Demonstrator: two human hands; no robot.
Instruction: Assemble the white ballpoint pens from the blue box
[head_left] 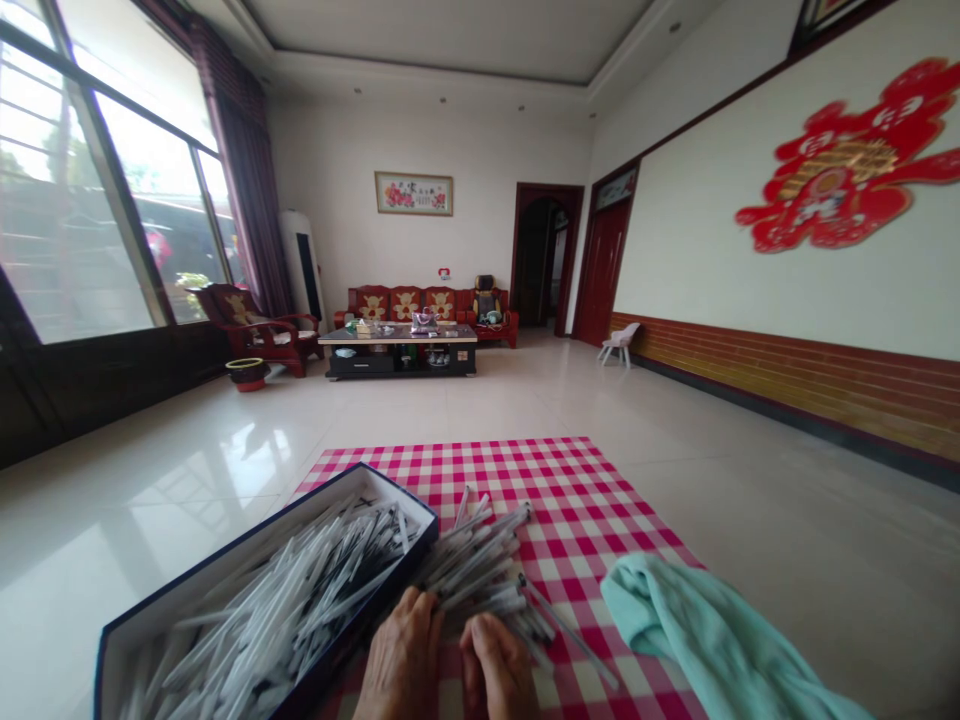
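A loose pile of thin, translucent pens (480,560) with dark ends lies on a pink-and-white checked tablecloth (570,500). At the pile's near end my left hand (401,655) is closed, its curled fingers against the pens. Close beside it on the right, my right hand (496,662) is also closed, with its fingers folded inward; what they hold is hidden. To the left stands a dark-blue box (424,525) with white inner walls, filled with many similar pens (300,590). A few pens stick out separately to the right of the pile.
A mint-green cloth (697,625) lies over the tablecloth's right side. Beyond the table is a pale tiled floor (450,405). Farther off stand a low black table (360,360), a red wooden sofa (382,300), a bin (247,374) and a small pale chair (619,342).
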